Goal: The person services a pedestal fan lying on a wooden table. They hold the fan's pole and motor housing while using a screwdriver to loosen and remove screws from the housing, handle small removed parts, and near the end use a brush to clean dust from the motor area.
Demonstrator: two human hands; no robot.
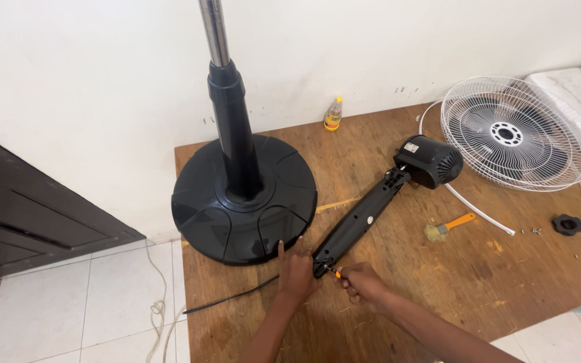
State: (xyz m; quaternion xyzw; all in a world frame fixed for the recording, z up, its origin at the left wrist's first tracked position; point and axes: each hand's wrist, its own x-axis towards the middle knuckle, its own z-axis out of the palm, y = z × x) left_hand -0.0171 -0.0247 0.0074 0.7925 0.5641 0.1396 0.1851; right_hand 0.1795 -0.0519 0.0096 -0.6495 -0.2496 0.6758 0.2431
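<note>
we see the left hand (296, 272) flat, fingers spread, steadying the near end of the black fan neck housing (361, 222) lying mid-worktop (479, 269); right hand (363, 286), fingers pinching a small orange-handled screwdriver (334, 271), tip at that end, beside the fan base (243, 202).

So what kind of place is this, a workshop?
Probably a makeshift home repair spot: a worn wooden table against a plain wall, holding a dismantled fan's base, motor and white grille.
</note>
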